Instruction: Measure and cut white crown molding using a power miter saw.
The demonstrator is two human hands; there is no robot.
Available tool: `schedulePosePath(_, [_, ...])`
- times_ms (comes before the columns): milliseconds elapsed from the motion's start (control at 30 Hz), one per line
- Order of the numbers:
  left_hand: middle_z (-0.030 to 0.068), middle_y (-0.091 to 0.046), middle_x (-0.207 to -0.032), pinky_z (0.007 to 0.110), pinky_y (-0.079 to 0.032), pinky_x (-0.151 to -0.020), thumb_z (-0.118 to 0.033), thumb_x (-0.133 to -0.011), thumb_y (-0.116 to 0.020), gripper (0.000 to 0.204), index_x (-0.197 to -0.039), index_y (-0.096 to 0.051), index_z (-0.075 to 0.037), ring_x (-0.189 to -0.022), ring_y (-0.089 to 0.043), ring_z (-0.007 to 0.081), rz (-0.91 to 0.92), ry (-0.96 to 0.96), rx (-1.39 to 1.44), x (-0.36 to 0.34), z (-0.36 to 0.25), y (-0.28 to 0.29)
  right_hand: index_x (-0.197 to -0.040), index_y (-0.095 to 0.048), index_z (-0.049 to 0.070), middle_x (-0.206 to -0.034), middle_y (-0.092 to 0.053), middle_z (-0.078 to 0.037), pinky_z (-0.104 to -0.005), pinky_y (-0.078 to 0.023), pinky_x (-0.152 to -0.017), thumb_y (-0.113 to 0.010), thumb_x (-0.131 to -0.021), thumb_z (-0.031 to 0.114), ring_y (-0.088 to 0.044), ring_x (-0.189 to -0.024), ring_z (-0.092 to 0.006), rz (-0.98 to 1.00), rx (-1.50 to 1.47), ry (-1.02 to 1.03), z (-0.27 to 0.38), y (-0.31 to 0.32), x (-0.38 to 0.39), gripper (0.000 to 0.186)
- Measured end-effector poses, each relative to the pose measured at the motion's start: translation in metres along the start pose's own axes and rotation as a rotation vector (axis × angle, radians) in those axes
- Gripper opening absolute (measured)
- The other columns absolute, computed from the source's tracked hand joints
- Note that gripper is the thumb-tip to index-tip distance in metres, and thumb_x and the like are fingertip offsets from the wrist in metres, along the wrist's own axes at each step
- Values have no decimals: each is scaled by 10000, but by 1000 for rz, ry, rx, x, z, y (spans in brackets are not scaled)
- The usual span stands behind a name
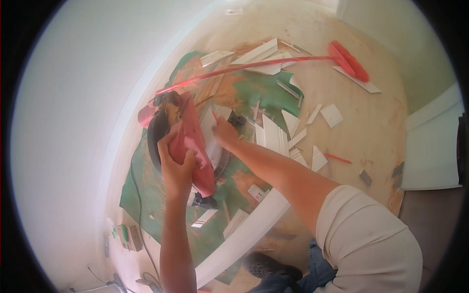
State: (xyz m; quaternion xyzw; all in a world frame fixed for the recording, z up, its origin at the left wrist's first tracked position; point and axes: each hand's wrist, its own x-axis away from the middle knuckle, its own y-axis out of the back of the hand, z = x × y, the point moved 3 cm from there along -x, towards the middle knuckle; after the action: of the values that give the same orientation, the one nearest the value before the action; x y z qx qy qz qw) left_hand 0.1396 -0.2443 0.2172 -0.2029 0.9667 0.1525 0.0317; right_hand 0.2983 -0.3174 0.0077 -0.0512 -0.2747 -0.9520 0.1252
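A red and black mitre saw (200, 171) stands on a dusty green sheet (264, 83). My left hand (178, 166) has its fingers wrapped round the saw's red body. My right hand (224, 132) reaches in at the saw's right side, closed on a red pencil (214, 115), near a pale piece (213, 139) on the saw. A long white trim board (234, 237) runs from the lower edge up toward the right, passing under my right forearm. Several white offcuts (276, 136) lie just right of the saw.
A red broom (349, 63) lies across the far side among trim scraps. A white wall (63, 136) borders the left, with a cord and a small box (131, 239) near it. A white panel (430, 146) is at the right. A red stick (337, 158) lies on the floor.
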Motion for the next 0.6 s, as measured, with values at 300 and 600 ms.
schedulePosePath(300, [122, -602, -942, 302, -555, -670, 28, -874, -542, 490, -1333, -376, -23, -719, -640, 171, 4, -81, -107, 9, 28, 5, -1073, -514, 19, -1023, -660, -237, -501, -489, -861, -602, -929, 272, -637, -1026, -404, -7, -8, -2, -2, -3, -1, 304])
schedulePosePath(600, [138, -519, -1254, 284, -540, -798, 42, -843, -565, 528, -1347, -417, -18, -945, -606, 182, -34, -35, -97, 26, 36, -3, -1107, -519, 39, -1034, -657, -235, -513, -495, -850, -610, -916, 266, -633, -1012, -418, 2, -76, 20, -10, -8, -6, 310])
